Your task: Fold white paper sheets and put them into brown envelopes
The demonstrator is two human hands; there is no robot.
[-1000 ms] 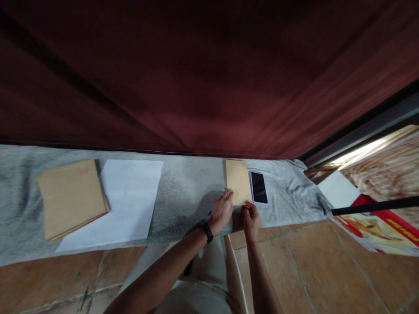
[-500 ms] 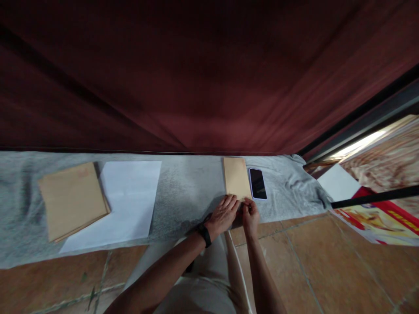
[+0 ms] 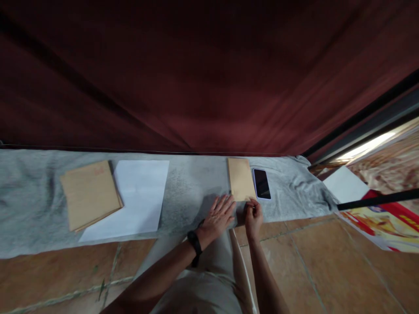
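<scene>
A brown kraft-paper envelope [image 3: 241,179] lies flat on the grey cloth in front of me. My left hand [image 3: 218,220], a dark band at its wrist, is flat with its fingers spread, the fingertips by the envelope's lower left corner. The fingers of my right hand [image 3: 253,219] are curled in a pinch at the envelope's lower right corner. Close to the right of that envelope lies a phone [image 3: 262,183] with a dark screen. Farther left, a stack of brown envelopes [image 3: 91,194] partly covers a white paper sheet [image 3: 144,196].
Grey cloth [image 3: 193,183] covers the long, narrow surface, and a dark red fabric [image 3: 209,109] rises behind it. To the right are a black bar [image 3: 376,199], a white sheet [image 3: 345,185] and a red-and-yellow printed item [image 3: 386,224]. Tiled floor [image 3: 281,257] lies below.
My left hand has drawn back toward me and left off the envelope, its fingers spreading wider. My right hand stays at the lower right corner. The whole view has shifted slightly.
</scene>
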